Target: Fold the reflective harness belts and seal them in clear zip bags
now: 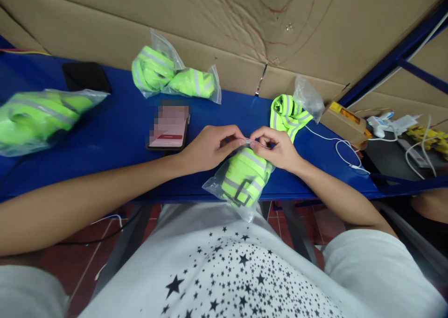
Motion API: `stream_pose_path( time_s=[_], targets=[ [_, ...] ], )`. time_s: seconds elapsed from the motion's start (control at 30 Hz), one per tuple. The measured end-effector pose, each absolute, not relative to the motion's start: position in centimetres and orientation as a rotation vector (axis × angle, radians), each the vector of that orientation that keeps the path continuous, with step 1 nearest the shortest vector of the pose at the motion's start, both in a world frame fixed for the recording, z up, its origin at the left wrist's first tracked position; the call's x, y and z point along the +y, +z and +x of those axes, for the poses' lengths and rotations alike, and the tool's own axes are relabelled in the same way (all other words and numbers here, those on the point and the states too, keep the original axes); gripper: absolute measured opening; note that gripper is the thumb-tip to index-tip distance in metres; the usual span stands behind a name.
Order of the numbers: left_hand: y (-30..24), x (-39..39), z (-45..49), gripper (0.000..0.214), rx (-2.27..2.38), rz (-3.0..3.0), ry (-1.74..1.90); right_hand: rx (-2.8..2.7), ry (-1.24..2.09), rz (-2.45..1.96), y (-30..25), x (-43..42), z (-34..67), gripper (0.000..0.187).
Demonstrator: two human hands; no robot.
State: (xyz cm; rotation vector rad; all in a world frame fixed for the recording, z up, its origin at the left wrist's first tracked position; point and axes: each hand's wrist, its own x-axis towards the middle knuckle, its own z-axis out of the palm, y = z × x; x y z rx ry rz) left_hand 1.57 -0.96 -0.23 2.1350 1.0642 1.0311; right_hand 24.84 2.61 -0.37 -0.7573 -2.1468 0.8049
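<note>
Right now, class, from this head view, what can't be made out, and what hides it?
All in the head view:
Held bag: whether its mouth is fully sealed; the fingertips of the left hand and right hand cover parts.
Leftmost bag: its outer end, cut off by the left edge.
Black object: its near edge, behind that bag.
Phone: part of its screen, blurred by pixelation.

The single view looks out from the wearer's head, facing forward and steeply down, so that the white shirt (217, 266) fills the bottom edge, the blue table (224, 115) crosses the middle and the cardboard wall (105, 14) takes the top. It sits close above the work, wide enough to take in both forearms, with the left hand (212, 147) and right hand (278, 147) near the centre.
</note>
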Motion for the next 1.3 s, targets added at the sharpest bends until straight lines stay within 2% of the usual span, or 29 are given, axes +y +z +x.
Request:
stream_pose_path(
  time_s=[0.2,0.47,0.63,1.3],
  targets=[
    [-0.15,-0.97,1.62,0.034,1.053,2.140,1.023,-2.149,0.777,-0.741,-0.66,2.61,24.86,0.012],
    [-0.51,-0.68,1.65,0.031,0.931,1.824,1.075,-2.112,0.745,-0.793,-0.36,2.61,24.93,0.023],
    [-0.60,-0.90,1.69,0.030,0.932,1.834,1.084,-2.120,0.732,-0.768,-0.46,2.68,25.02,0.021],
    [0.01,-0.72,1.60,0.027,0.998,1.785,1.037,-2.149,0.729,-0.787,-1.01,3.23,25.18,0.035]
  ],
)
